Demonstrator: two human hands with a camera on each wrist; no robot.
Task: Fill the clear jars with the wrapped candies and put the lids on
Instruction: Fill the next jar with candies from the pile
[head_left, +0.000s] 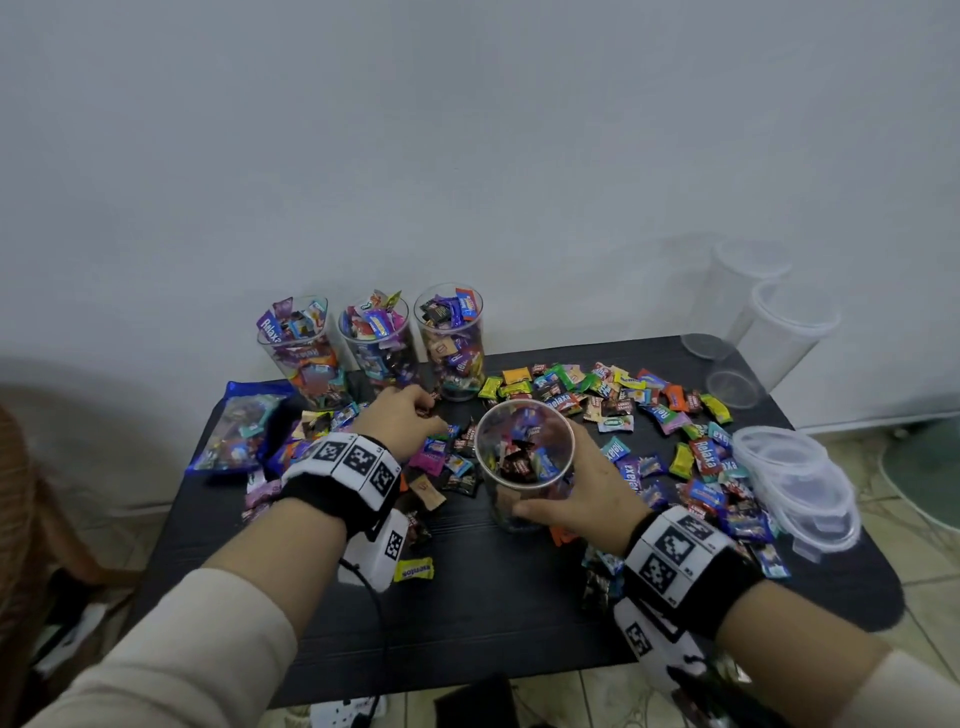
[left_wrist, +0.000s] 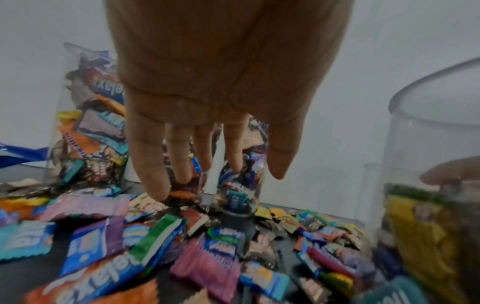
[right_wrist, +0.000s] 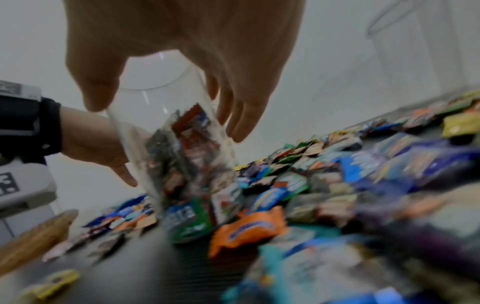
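Right hand (head_left: 582, 486) wraps the part-filled jar (head_left: 522, 462) upright at mid-table, left hand (head_left: 402, 415) reaching fingers-down into the loose candies (left_wrist: 207, 257), whether pinching one we cannot tell; we judge it best to steady the jar and drop small handfuls centrally.

So the table (head_left: 519, 597) sits against the wall, with three full jars (head_left: 374, 343) lined up at the back left and a partly filled jar (head_left: 522, 462) out in front of them, near the middle. Loose candies (head_left: 597, 400) are spread behind it and off to both sides, a candy bag (head_left: 236, 426) lies at the left edge, and a stack of lids (head_left: 800, 483) sits on the right. Two empty jars (head_left: 779, 322) stand at the back right corner.
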